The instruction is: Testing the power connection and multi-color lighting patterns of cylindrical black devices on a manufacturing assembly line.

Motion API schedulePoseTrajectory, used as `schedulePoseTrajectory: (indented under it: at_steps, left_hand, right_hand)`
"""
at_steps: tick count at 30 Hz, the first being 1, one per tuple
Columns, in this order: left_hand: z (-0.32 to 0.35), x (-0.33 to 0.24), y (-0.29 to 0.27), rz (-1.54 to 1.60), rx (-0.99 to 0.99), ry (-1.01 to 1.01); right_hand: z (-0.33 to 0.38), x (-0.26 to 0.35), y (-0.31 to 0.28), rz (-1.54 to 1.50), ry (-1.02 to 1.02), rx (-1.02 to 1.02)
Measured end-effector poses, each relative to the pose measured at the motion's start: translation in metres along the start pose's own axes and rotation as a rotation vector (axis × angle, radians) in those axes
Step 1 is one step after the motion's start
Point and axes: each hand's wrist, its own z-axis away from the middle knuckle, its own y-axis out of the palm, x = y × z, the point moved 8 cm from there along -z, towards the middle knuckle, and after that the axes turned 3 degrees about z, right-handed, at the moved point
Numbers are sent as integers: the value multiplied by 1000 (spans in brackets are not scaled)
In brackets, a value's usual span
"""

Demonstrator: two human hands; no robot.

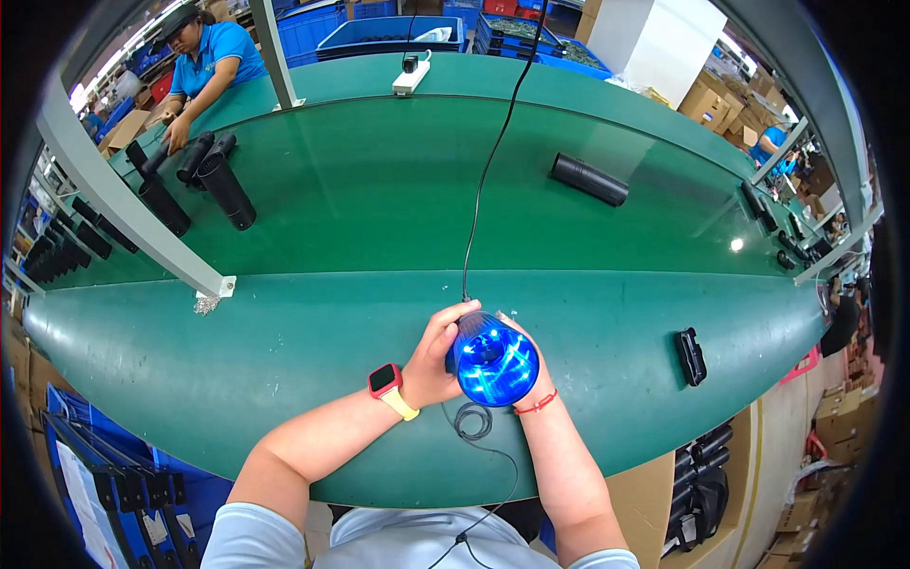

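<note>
Both your left hand [431, 365] and right hand [536, 375] are closed around the glowing blue lamp [493, 360] above the green table [284, 341], its black cable [488, 161] running away from you.

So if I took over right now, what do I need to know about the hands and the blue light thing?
Left hand: gripping the left side of the blue lit lamp.
Right hand: cupped behind its right side.
The lamp is held just above the green table, glowing, with a black cable running from it up the table.
Done: it lights.
Left: cannot tell.
</note>
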Motion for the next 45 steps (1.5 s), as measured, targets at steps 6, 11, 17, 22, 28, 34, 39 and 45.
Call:
schedulePoseTrajectory:
  at_steps: [6,11,17,22,28,34,39,45]
  left_hand:
    - [5,-1,-3,43,-2,51]
    - [-6,-36,1,228,0,178]
    - [-2,-35,6,213,112,96]
    - [-6,-43,8,247,86,139]
    - [-1,-41,11,197,145,166]
    - [0,-51,10,147,98,251]
    - [1,-44,7,155,9,269]
    - [-6,-49,9,143,-1,219]
  right_hand:
    - [18,7,51,48,-17,94]
    - [19,2,48,260,101,239]
    - [24,-8,40,229,204,246]
    - [23,-8,39,251,209,303]
    - [30,0,52,180,159,433]
    - [33,5,65,147,92,513]
    - [30,5,64,159,30,464]
    - [22,-1,50,169,86,420]
